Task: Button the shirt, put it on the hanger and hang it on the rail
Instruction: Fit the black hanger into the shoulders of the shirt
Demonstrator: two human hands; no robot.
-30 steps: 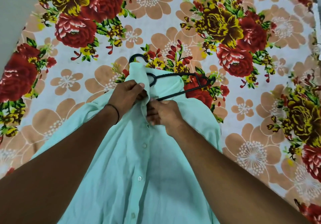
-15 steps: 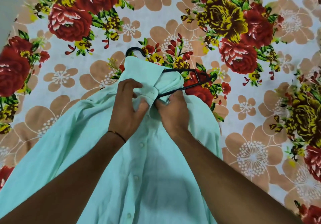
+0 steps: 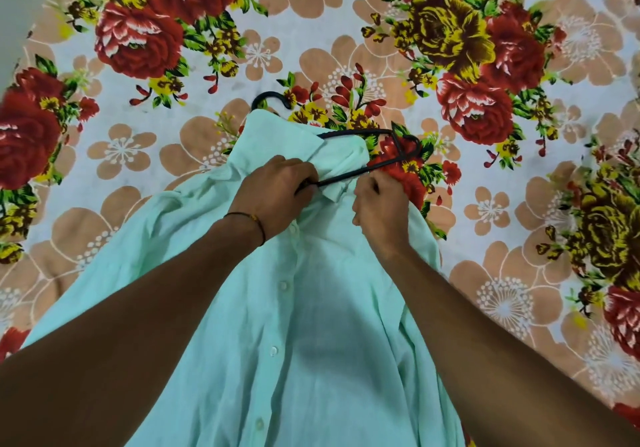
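Hanger (image 3: 398, 145) half seated in shirt (image 3: 311, 308), frame centre.
Collar (image 3: 287, 141) and bar are gripped by the curled left hand (image 3: 273, 193), shoulder cloth pinched by the right hand (image 3: 377, 207). The exposed end could be pulled free if cloth is tugged.

Soft, even indoor light is falling across the floral sheet (image 3: 512, 273), keeping its reds and yellows bright and saturated. A faint grey shadow is lying on the pale mint shirt (image 3: 329, 349) between the two forearms (image 3: 138, 325), which are reading dark against the cloth. The wide lens is bowing the pattern outward toward the edges, and the corners are softening slightly while the centre is showing sharp.
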